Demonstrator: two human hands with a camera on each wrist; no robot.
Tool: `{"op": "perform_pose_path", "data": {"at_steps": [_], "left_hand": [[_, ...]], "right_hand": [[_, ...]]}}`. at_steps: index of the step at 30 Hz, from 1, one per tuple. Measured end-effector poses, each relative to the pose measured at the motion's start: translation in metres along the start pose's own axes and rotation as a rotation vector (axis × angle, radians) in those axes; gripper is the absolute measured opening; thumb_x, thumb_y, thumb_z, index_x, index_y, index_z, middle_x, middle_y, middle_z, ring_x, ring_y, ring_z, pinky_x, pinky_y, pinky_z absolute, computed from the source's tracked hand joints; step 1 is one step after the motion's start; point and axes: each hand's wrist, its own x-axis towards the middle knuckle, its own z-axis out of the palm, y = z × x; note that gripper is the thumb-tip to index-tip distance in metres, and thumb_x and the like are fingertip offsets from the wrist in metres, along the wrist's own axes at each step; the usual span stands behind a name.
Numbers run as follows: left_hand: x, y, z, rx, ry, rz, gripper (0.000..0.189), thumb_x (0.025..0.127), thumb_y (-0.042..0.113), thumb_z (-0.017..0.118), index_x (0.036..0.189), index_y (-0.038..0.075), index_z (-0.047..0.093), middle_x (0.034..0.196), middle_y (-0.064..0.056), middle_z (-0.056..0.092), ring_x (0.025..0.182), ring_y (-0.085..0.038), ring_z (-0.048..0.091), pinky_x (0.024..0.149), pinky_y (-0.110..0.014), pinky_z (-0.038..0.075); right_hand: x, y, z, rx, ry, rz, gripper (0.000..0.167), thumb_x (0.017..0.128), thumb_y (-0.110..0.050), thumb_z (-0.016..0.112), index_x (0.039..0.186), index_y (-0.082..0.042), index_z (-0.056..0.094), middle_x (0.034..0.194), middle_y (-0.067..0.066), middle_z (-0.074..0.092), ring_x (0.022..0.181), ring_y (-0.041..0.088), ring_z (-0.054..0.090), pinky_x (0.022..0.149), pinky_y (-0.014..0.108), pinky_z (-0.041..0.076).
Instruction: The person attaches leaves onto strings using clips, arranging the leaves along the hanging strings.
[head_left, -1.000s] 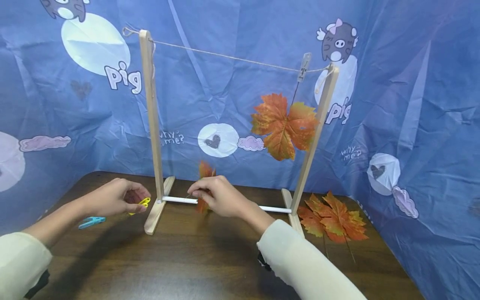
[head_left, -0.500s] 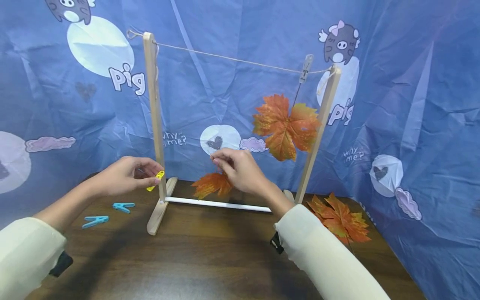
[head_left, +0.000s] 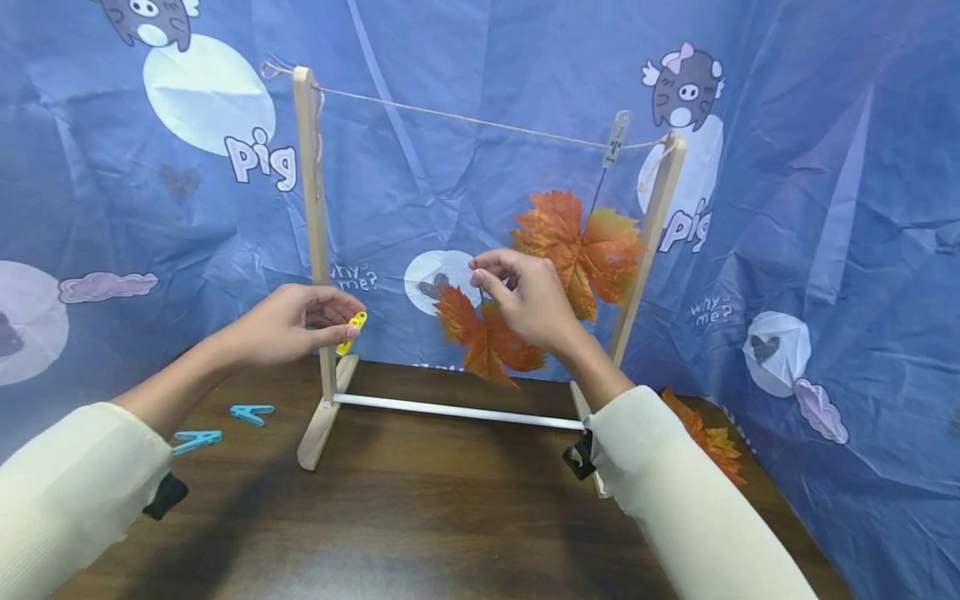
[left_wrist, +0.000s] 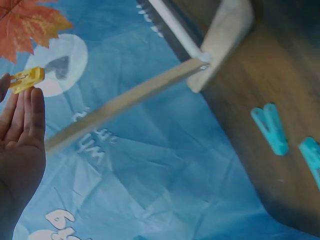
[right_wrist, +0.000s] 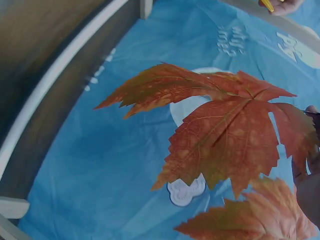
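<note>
My left hand (head_left: 296, 327) pinches a yellow clothespin (head_left: 351, 333) between thumb and fingers, just in front of the left wooden post. The same yellow clothespin (left_wrist: 28, 79) shows at the fingertips in the left wrist view. My right hand (head_left: 525, 296) pinches the stem of an orange artificial maple leaf (head_left: 487, 337), which hangs below the fingers above the white crossbar. In the right wrist view that leaf (right_wrist: 230, 127) spreads wide beside the hand. Overhead, a twine line (head_left: 450, 118) runs between two posts. A pale clothespin (head_left: 617, 137) on it holds another orange leaf (head_left: 577, 242) by its stem.
Two light-blue clothespins (head_left: 252, 413) lie on the brown table (head_left: 390, 517) at the left. More orange leaves (head_left: 705, 437) lie at the right, partly behind my sleeve. The frame's left post (head_left: 313, 208) and right post (head_left: 651, 233) rise from wooden feet. Blue printed cloth stands behind.
My right hand has lifted the leaf from near the crossbar, up and to the right. The left hand has carried the yellow clothespin up and right, uncovering a second blue clothespin.
</note>
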Motion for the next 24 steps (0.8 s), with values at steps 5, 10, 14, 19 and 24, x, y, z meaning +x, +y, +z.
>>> {"op": "perform_pose_path", "data": {"at_steps": [5,10,14,19,24], "left_hand": [[0.017,0.018,-0.003,-0.021,0.064,0.018,0.03,0.1,0.02,0.07,0.124,0.003,0.068,0.103,-0.007,0.073,0.096,-0.019,0.07,0.082,-0.025,0.056],[0.037,0.04,-0.009,-0.055,0.155,0.044,0.028,0.099,0.017,0.07,0.123,0.002,0.068,0.105,-0.01,0.072,0.098,-0.022,0.069,0.082,-0.022,0.054],[0.054,0.058,-0.016,-0.067,0.203,0.091,0.029,0.1,0.015,0.068,0.125,0.0,0.066,0.109,-0.013,0.07,0.101,-0.023,0.068,0.086,-0.022,0.053],[0.077,0.085,-0.025,-0.081,0.262,0.147,0.03,0.101,0.015,0.067,0.125,-0.002,0.063,0.11,-0.014,0.067,0.102,-0.02,0.065,0.093,-0.025,0.053],[0.1,0.118,-0.034,-0.068,0.312,0.202,0.032,0.102,0.016,0.065,0.127,-0.003,0.061,0.111,-0.01,0.065,0.102,-0.016,0.063,0.096,-0.026,0.052]], "right_hand": [[0.007,0.002,-0.014,0.032,0.04,0.035,0.017,0.102,-0.006,0.062,0.113,0.003,0.071,0.097,0.014,0.076,0.083,0.022,0.073,0.076,0.034,0.058],[0.013,0.003,-0.025,0.04,0.082,0.042,0.016,0.102,-0.007,0.063,0.112,0.003,0.071,0.093,0.014,0.075,0.081,0.021,0.072,0.075,0.031,0.058],[0.018,0.005,-0.033,0.016,0.116,0.048,0.018,0.103,-0.008,0.062,0.112,0.004,0.072,0.093,0.015,0.075,0.083,0.021,0.073,0.077,0.029,0.059],[0.026,0.005,-0.041,0.033,0.169,0.083,0.019,0.103,-0.008,0.062,0.113,0.006,0.071,0.094,0.017,0.075,0.084,0.023,0.073,0.076,0.027,0.059],[0.035,0.003,-0.048,0.068,0.21,0.119,0.021,0.103,-0.006,0.061,0.114,0.01,0.07,0.095,0.02,0.075,0.083,0.024,0.072,0.074,0.024,0.058]]}}
